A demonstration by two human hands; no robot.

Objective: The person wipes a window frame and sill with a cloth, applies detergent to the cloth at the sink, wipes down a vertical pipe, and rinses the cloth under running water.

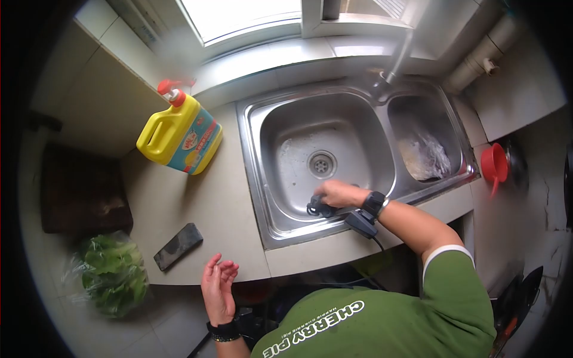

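Apparently spare, the left hand [220, 293] hovers at seven o'clock from the big sink bowl [289, 149] — fingers loosely curled, empty. At its six o'clock, the right hand [341, 194] grips a small black thing [318, 208], fingers closed — presumably for control.

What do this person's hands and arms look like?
The ungloved left hand has a black band at the wrist; the ungloved right hand, a wider black strap and a thin shiny band. A dark box with a cable shows beside the strap; whether it's attached is unclear. The right sleeve is short and green with a white edge.
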